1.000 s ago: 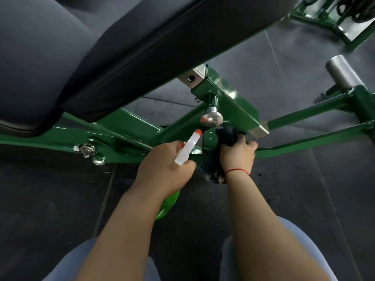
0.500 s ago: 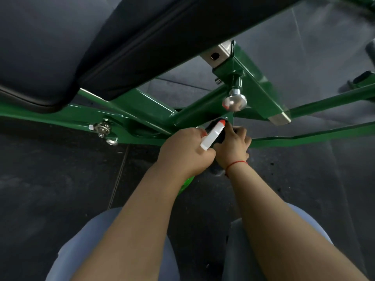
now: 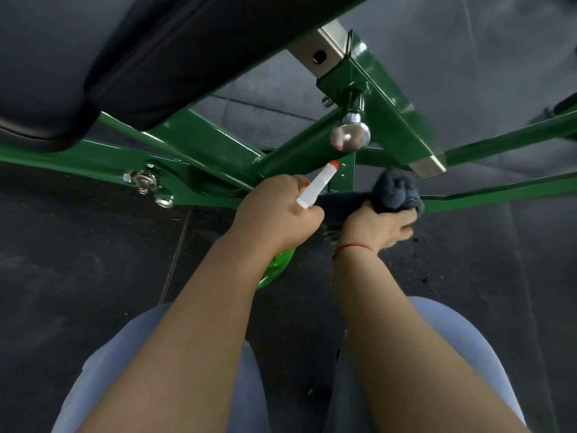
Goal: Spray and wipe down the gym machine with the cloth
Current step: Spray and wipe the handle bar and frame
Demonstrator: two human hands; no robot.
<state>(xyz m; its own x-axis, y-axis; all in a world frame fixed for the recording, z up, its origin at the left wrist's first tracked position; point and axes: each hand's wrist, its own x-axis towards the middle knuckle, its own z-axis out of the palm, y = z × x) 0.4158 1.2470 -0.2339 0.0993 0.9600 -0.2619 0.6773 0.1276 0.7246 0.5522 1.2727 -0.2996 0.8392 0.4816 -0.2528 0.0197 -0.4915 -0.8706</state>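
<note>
Cloth (image 3: 396,191) is being clutched by the right hand (image 3: 377,227) beside the green gym machine (image 3: 218,142), while the left hand (image 3: 274,214) is gripping the spray bottle (image 3: 317,189).

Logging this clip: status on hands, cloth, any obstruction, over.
Left grip on spray bottle, nozzle toward green frame. Right grip on dark cloth, bunched at lower bar. Chrome knob overhead, not blocking.

The machine frame (image 3: 212,142) is gleaming dark green, its pad (image 3: 156,57) black; the spray bottle (image 3: 317,189) is showing white, red-tipped; the cloth (image 3: 395,192) dark grey.
</note>
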